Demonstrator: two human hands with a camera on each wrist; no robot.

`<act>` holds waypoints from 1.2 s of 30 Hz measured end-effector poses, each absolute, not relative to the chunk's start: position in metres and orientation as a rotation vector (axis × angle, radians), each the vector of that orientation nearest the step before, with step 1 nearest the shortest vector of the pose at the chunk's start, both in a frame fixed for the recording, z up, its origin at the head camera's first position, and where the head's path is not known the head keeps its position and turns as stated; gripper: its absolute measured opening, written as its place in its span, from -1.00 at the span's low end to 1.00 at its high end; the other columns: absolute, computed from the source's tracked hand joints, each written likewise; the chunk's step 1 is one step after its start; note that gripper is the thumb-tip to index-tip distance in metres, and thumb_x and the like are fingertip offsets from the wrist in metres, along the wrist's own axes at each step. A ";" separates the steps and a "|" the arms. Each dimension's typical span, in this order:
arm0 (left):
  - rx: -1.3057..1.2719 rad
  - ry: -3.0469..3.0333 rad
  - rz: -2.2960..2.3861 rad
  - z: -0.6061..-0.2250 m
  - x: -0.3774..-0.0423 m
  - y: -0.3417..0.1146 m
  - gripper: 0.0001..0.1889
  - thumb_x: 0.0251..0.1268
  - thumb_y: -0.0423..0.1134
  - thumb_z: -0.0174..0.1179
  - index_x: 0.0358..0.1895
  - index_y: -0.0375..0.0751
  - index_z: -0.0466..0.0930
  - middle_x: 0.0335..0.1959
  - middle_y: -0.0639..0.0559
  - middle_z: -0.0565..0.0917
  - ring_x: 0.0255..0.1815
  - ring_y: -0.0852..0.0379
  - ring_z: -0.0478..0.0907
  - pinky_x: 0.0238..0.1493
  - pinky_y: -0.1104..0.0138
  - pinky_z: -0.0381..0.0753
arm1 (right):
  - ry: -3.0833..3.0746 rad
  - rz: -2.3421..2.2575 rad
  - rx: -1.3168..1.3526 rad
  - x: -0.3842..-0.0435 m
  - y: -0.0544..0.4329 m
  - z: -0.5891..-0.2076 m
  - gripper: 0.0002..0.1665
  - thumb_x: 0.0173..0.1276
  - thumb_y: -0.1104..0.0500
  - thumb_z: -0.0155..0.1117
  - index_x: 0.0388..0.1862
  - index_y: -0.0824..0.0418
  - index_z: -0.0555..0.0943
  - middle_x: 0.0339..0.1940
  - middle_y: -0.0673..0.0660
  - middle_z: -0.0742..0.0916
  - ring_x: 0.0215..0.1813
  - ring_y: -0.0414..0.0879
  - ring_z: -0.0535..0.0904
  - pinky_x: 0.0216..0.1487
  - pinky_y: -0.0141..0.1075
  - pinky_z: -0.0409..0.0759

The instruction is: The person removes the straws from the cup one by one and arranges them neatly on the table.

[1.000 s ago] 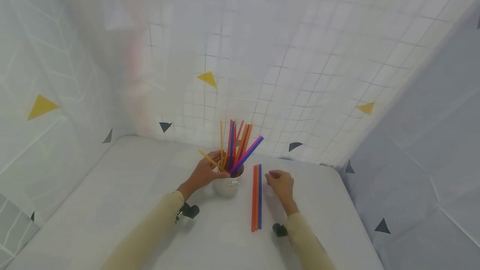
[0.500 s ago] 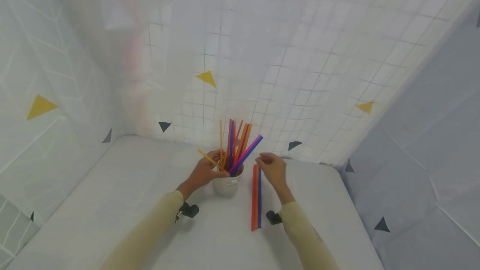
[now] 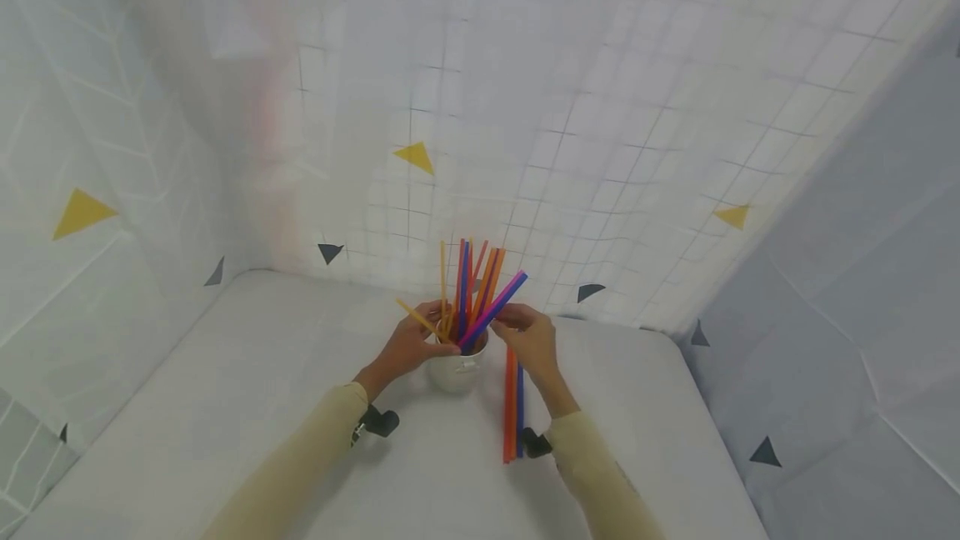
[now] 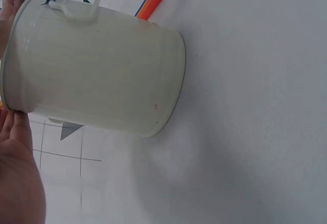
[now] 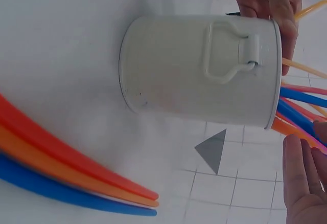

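We see the left hand [image 3: 408, 350] half-curled, gripping the rim of the white cup [image 3: 453, 375] near the far edge of the table [image 3: 247, 390]. The right hand [image 3: 532, 347], fingers slightly bent, meets the leaning straws [image 3: 462, 298]; we cannot tell whether it pinches any.

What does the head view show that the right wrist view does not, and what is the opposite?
Only head view: two sleeves, yellow wall triangles, and the ends nearer the person of three loose straws.

Only right wrist view: those straws' far ends, which the right hand hides in the head view.

Both: the left hand at the white bucket's rim, straws standing in it, and the right hand.
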State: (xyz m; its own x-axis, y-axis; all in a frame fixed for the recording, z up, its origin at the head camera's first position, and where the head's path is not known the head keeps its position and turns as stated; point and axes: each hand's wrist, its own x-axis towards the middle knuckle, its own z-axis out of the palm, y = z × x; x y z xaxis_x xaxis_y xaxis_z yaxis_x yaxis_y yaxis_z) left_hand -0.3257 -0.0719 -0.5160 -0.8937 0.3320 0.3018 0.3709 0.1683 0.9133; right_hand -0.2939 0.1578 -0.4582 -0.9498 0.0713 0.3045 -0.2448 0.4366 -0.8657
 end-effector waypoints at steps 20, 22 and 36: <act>-0.721 -2.352 -1.876 -0.522 -0.329 -0.072 -0.19 -0.02 -0.22 0.52 0.37 -0.06 0.33 0.31 0.01 0.44 0.37 0.02 0.37 0.28 0.13 0.41 | -2.394 1.489 0.084 -0.294 0.141 -0.469 -0.77 0.19 0.08 0.49 -0.19 0.13 0.73 -0.28 -0.01 0.77 -0.18 -0.11 0.70 -0.09 -0.16 0.70; -0.714 -2.354 -1.877 -0.522 -0.329 -0.072 -0.18 -0.02 -0.21 0.52 0.37 -0.04 0.33 0.31 0.02 0.44 0.36 0.03 0.37 0.28 0.14 0.41 | -2.401 1.482 0.083 -0.295 0.141 -0.470 -0.79 0.21 0.09 0.48 -0.20 0.13 0.73 -0.29 -0.01 0.77 -0.19 -0.11 0.70 -0.10 -0.16 0.70; -0.677 -2.414 -1.837 -0.522 -0.330 -0.072 -0.17 0.00 -0.16 0.52 0.39 -0.03 0.32 0.31 0.08 0.43 0.37 0.10 0.37 0.28 0.17 0.42 | -2.372 1.462 0.080 -0.296 0.143 -0.471 -0.84 0.25 0.10 0.43 -0.22 0.10 0.72 -0.31 -0.03 0.76 -0.21 -0.14 0.69 -0.12 -0.18 0.69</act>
